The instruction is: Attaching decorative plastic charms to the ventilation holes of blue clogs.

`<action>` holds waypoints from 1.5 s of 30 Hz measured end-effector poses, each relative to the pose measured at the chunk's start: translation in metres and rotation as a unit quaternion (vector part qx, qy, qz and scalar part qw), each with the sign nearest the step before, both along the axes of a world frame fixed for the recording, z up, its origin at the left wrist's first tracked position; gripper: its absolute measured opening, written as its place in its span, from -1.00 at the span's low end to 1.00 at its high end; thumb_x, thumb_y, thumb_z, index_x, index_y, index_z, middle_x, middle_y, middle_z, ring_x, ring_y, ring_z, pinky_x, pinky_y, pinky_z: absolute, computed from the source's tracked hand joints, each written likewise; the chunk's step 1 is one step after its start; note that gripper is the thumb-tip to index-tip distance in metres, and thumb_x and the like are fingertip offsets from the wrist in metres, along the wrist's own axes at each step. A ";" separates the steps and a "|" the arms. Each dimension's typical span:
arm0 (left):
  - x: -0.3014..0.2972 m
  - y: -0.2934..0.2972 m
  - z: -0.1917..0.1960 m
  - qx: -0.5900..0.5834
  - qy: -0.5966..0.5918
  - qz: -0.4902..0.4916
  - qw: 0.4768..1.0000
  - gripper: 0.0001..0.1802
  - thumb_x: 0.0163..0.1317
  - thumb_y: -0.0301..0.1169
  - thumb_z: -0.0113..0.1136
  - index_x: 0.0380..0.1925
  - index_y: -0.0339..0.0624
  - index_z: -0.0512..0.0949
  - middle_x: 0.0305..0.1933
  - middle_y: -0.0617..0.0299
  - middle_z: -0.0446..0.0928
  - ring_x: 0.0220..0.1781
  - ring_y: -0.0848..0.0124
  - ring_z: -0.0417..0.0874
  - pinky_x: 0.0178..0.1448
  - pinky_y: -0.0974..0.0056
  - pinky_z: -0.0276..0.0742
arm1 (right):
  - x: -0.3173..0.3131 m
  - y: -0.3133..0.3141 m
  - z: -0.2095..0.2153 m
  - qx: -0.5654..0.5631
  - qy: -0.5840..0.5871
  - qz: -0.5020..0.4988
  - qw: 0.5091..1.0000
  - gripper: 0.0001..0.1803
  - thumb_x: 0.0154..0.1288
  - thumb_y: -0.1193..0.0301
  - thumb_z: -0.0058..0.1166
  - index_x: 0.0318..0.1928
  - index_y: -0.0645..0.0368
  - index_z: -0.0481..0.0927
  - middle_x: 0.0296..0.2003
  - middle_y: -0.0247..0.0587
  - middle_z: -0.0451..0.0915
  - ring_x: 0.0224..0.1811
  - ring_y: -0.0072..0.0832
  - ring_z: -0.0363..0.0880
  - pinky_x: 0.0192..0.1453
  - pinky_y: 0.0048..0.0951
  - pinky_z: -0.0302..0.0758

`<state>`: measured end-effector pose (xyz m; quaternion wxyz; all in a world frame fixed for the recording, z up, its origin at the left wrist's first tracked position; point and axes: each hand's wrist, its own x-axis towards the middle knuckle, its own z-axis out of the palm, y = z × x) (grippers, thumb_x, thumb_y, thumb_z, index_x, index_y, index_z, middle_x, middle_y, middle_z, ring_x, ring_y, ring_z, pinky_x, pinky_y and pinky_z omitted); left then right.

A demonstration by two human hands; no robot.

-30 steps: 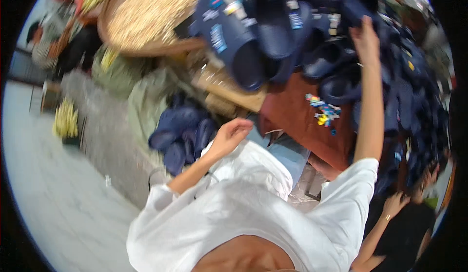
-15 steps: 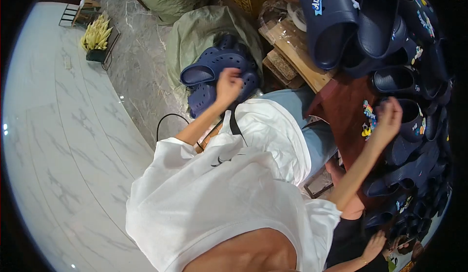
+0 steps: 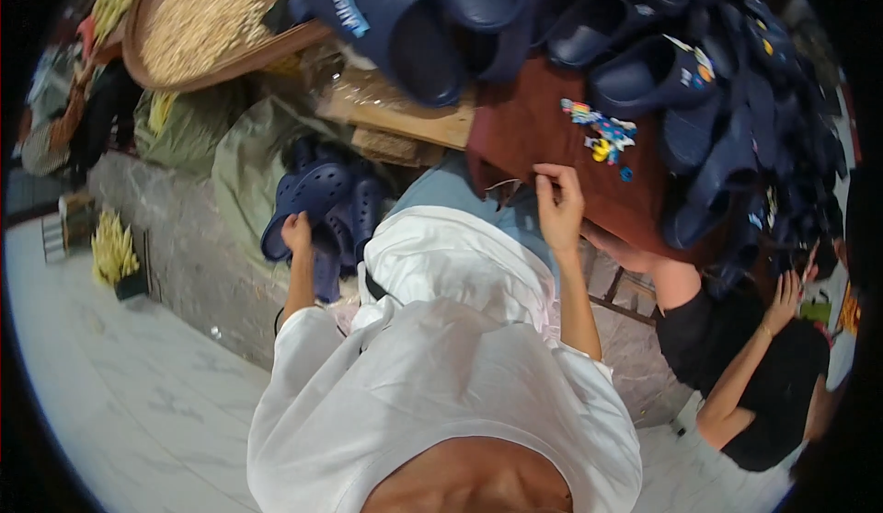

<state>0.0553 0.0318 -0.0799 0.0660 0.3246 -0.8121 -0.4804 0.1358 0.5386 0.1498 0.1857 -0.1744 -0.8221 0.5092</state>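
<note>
My left hand (image 3: 296, 233) is closed at the near rim of a navy clog (image 3: 317, 189) with holes in its upper. More navy clogs (image 3: 366, 207) lie beneath and beside it, in front of a pale green sack (image 3: 246, 159). Above my lap, by the near edge of a dark red tabletop (image 3: 524, 113), is my right hand (image 3: 559, 205). Its thumb and fingertips are drawn together; anything between them is too small to make out. Beyond that hand, small colourful shoe charms (image 3: 602, 134) lie in a cluster on the tabletop.
Navy clogs with charms (image 3: 648, 76) are heaped across the table's back and right. A wooden board (image 3: 405, 113) juts out at left, below a round tray of grains (image 3: 138, 39). At right sits a co-worker in black (image 3: 763, 384), a hand (image 3: 784, 299) near the heap.
The view has swung to the right. My right hand has come away from the heaped clogs to the table's near edge. My left hand has moved from over the clog to its rim.
</note>
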 end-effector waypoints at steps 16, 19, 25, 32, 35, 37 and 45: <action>-0.009 0.075 0.269 0.537 -0.047 0.034 0.842 -0.73 0.07 -0.37 0.18 -0.25 -0.32 0.51 -0.21 0.10 0.65 -0.17 0.21 0.70 -0.06 0.23 0.65 | -0.053 0.054 0.023 0.401 0.019 -0.021 0.916 -0.55 0.26 0.48 0.05 0.18 0.18 0.45 0.13 -0.04 0.44 0.19 -0.06 0.34 0.24 -0.08 0.29; -0.005 0.128 0.293 0.546 -0.076 -0.046 0.833 -0.85 0.08 -0.41 0.19 -0.35 -0.20 0.53 -0.24 0.13 0.65 -0.18 0.24 0.70 0.00 0.21 0.63 | -0.068 0.061 0.014 0.440 -0.023 -0.002 0.898 -0.49 0.24 0.48 0.05 0.24 0.17 0.40 0.20 -0.03 0.39 0.24 -0.03 0.30 0.26 -0.04 0.25; 0.005 0.223 0.296 0.530 -0.178 -0.115 0.821 -0.87 0.15 -0.34 0.25 -0.52 -0.05 0.52 -0.44 0.32 0.63 -0.76 0.45 0.53 -0.73 0.40 0.40 | -0.061 0.076 -0.001 0.452 -0.065 0.006 0.890 -0.60 0.24 0.44 0.06 0.11 0.17 0.48 0.08 -0.10 0.47 0.17 -0.11 0.35 0.19 -0.08 0.27; 0.019 0.312 0.316 0.650 -0.225 -0.128 0.714 -0.86 0.18 -0.36 0.26 -0.31 -0.07 0.51 -0.24 0.31 0.59 -0.21 0.48 0.63 -0.09 0.36 0.54 | -0.030 0.083 -0.002 0.440 -0.029 -0.001 0.897 -0.68 0.20 0.43 0.12 -0.02 0.17 0.51 -0.07 -0.14 0.50 0.03 -0.18 0.42 0.11 -0.12 0.28; 0.028 0.322 0.303 0.736 -0.186 -0.127 0.639 -0.86 0.27 -0.39 0.18 -0.19 -0.12 0.50 -0.06 0.23 0.59 0.09 0.34 0.57 0.24 0.26 0.43 | -0.017 0.086 0.007 0.405 0.006 0.000 0.914 -0.67 0.22 0.43 0.12 0.02 0.16 0.51 -0.06 -0.15 0.50 0.03 -0.18 0.42 0.11 -0.13 0.28; 0.031 0.326 0.300 0.739 -0.183 -0.137 0.633 -0.85 0.29 -0.37 0.19 -0.18 -0.11 0.51 -0.05 0.25 0.58 0.07 0.36 0.56 0.24 0.28 0.42 | -0.010 0.085 0.014 0.377 0.035 0.002 0.926 -0.65 0.23 0.43 0.11 0.04 0.16 0.51 -0.06 -0.16 0.50 0.03 -0.18 0.42 0.11 -0.14 0.28; 0.047 0.359 0.303 0.679 -0.090 -0.249 0.685 -0.75 0.45 -0.27 0.00 -0.01 -0.17 0.36 0.10 0.30 0.40 0.14 0.46 0.40 0.37 0.27 0.22 | -0.023 0.115 0.009 0.352 -0.018 -0.165 0.921 -0.46 0.26 0.29 0.14 0.19 0.26 0.39 0.09 0.01 0.41 0.13 -0.05 0.36 0.15 -0.07 0.27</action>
